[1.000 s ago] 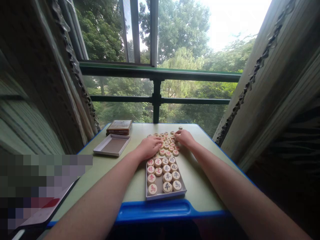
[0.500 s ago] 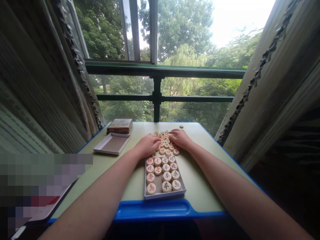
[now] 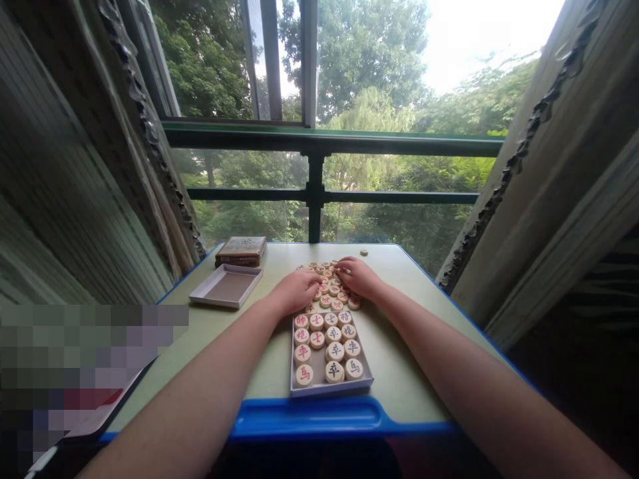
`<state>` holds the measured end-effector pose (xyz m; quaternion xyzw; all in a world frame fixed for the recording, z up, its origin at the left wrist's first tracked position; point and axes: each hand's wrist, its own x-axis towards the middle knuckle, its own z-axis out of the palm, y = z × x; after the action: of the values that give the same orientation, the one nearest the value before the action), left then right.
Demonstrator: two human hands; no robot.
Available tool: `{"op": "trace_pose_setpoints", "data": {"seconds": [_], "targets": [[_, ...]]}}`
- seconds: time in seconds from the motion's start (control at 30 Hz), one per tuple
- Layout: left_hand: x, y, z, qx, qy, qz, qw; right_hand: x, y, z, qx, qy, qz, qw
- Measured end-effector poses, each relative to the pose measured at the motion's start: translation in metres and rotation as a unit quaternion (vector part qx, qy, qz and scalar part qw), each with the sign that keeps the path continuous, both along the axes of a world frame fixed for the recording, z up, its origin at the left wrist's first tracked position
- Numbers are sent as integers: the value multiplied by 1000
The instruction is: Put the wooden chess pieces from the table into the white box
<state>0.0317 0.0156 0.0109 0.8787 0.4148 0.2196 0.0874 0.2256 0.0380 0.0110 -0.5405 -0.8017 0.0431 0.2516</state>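
At a window desk (image 3: 404, 332), left hand (image 3: 297, 291) and right hand (image 3: 357, 277) cupped over xiangqi pieces (image 3: 327, 287)

Far beyond both hands, leafy trees (image 3: 359, 66) fill an open window (image 3: 279, 80), crossed by a dark green metal railing (image 3: 314, 140). Woven blinds (image 3: 549, 199) hang down on either side of the view, well out to the left and right of the hands. The desk runs from under the forearms to the window, its near side ending in a blue plastic edge (image 3: 304, 416) just below the hands' working area.

Ahead and to the left of the left hand sit a brown printed box (image 3: 241, 251) and, nearer to that hand, a shallow white box lid (image 3: 227, 287), with bare desk between it and the fingers. Directly below both hands lies a white cardboard tray (image 3: 332, 391), packed with rows of round wooden pieces, their characters cut in red and black. The loose heap lies under and between the hands, touching the tray's far end. A lone piece (image 3: 364, 252) sits apart, ahead of the right hand.

Both hands lie palm down, fingers curved and loosely together, their tips on the heap. Neither shows a pinch; whether either palm covers a held piece cannot be told.
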Motion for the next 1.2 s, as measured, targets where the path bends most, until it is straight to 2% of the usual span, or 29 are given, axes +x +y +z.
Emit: {"op": "trace_pose_setpoints", "data": {"seconds": [0.2, 0.4, 0.57, 0.8, 0.87, 1.03, 1.2], "targets": [[0, 0, -1, -3, 5, 3, 1000, 1, 0, 0, -25, 9, -13, 1000], [0, 0, 0, -5, 9, 5, 1000, 3, -1, -1, -57, 33, -66, 996], [1, -1, 2, -3, 7, 7, 1000, 6, 1, 2, -41, 28, -81, 996], [1, 0, 1, 2, 2, 0, 1000, 22, 1, 7, -47, -6, -133, 990], [1, 0, 1, 1, 8, 0, 1000, 22, 0, 7, -50, -18, -128, 990], [2, -1, 3, 4, 17, -2, 1000, 13, -1, 5, -47, -47, -63, 996], [2, 0, 2, -2, 28, -19, 999, 9, 2, 1, -43, -48, -77, 995]]}}
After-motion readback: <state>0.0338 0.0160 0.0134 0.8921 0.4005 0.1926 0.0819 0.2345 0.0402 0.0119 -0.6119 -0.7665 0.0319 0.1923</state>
